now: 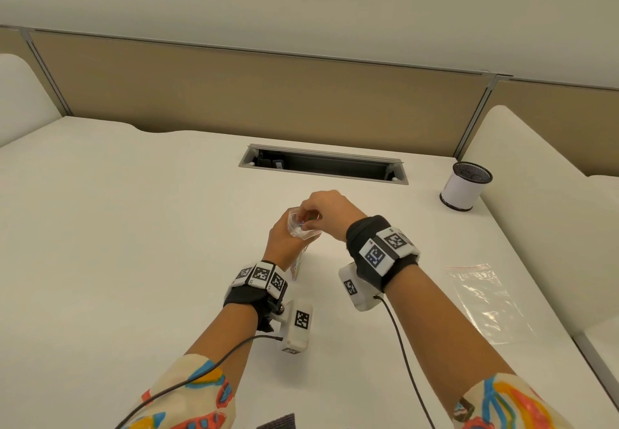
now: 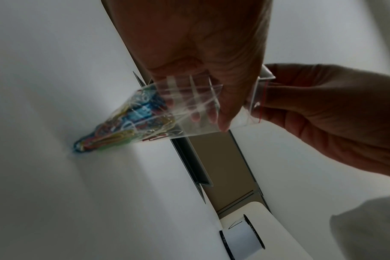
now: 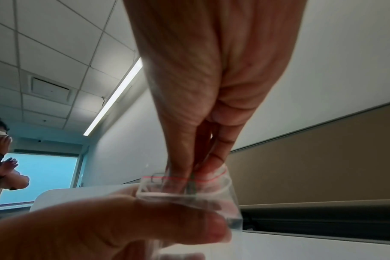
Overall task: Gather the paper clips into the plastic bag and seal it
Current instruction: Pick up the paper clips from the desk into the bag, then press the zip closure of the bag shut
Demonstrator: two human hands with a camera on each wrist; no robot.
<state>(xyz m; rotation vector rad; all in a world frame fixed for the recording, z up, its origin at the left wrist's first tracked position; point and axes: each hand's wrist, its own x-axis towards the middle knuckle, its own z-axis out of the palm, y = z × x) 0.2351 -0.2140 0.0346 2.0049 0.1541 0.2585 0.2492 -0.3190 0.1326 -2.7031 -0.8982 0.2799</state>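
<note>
My left hand [image 1: 292,231] grips a small clear plastic bag [image 1: 303,229] with a red zip line and holds it upright, mouth open, its lower tip touching the white table [image 1: 134,227]. Several coloured paper clips [image 2: 120,130] fill the bottom of the bag [image 2: 189,105]. My right hand [image 1: 307,215] reaches down from above, its fingertips [image 3: 183,174] bunched inside the bag's mouth [image 3: 189,195] and pinching a couple of paper clips [image 3: 190,185]. In the right wrist view the left hand's thumb [image 3: 149,227] lies across the bag's near side.
A second, empty zip bag [image 1: 482,298] lies flat at the right. A mesh pen cup [image 1: 465,190] stands at the back right, beside an open cable slot [image 1: 321,164]. A beige partition [image 1: 268,93] closes the far edge. Another person [image 3: 2,158] shows far off.
</note>
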